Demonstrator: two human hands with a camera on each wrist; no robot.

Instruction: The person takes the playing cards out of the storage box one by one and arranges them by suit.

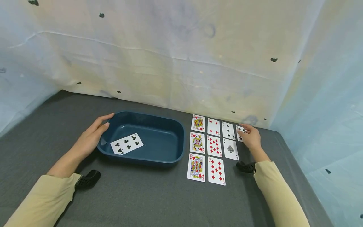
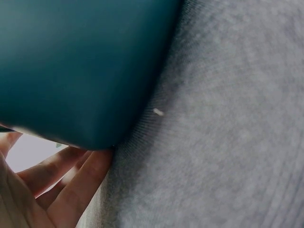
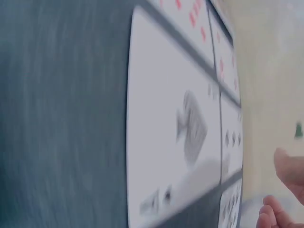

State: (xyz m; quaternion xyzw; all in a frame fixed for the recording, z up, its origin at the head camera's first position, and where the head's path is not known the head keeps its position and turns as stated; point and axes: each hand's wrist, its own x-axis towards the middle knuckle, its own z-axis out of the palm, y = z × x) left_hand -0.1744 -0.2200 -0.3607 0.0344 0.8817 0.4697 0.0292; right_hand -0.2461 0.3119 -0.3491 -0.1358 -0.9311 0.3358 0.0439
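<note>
A dark blue tub (image 1: 158, 157) stands on the grey table, with a five of clubs (image 1: 126, 143) lying face up inside it. My left hand (image 1: 109, 120) rests flat against the tub's left rim, fingers straight; in the left wrist view the fingers (image 2: 71, 185) lie under the tub's wall (image 2: 80, 66). Right of the tub, several cards lie face up in rows, among them an ace of spades (image 1: 231, 148) (image 3: 175, 142). My right hand (image 1: 241, 130) is over a clubs card (image 1: 239, 127) at the far right of the back row. Its fingertips (image 3: 287, 171) are spread and grip nothing.
The grey table (image 1: 141, 195) ends at a pale draped sheet (image 1: 181, 63) behind and on both sides. A king of hearts (image 1: 196, 167) and a nine of diamonds (image 1: 216, 170) lie nearest me. Black wrist cameras (image 1: 88, 179) sit by both sleeves.
</note>
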